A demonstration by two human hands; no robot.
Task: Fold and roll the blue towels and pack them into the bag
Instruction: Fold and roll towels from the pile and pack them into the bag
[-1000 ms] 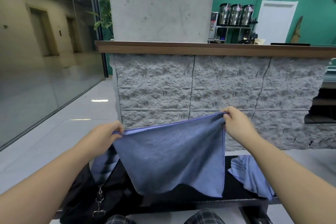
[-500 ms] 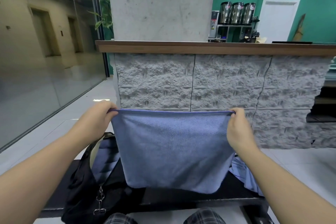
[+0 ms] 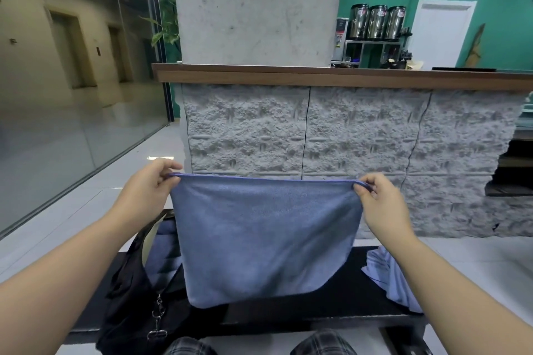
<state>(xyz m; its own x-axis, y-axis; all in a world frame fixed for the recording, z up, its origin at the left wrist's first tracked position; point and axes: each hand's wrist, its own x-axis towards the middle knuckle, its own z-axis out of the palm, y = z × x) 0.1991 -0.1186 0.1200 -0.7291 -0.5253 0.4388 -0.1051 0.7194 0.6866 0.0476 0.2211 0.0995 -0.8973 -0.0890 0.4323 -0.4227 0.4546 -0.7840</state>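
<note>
Pinching the towel (image 3: 265, 236) taut, left hand (image 3: 144, 190) and right hand (image 3: 380, 204) at corners; I expect a skewed fold if either slips.

Blue towel (image 3: 259, 239), held up flat by its top corners, pinched in my left hand (image 3: 144, 190) and right hand (image 3: 380, 204), hanging above the black bag (image 3: 127, 291) at left; second towel (image 3: 392, 282) crumpled at right.
</note>
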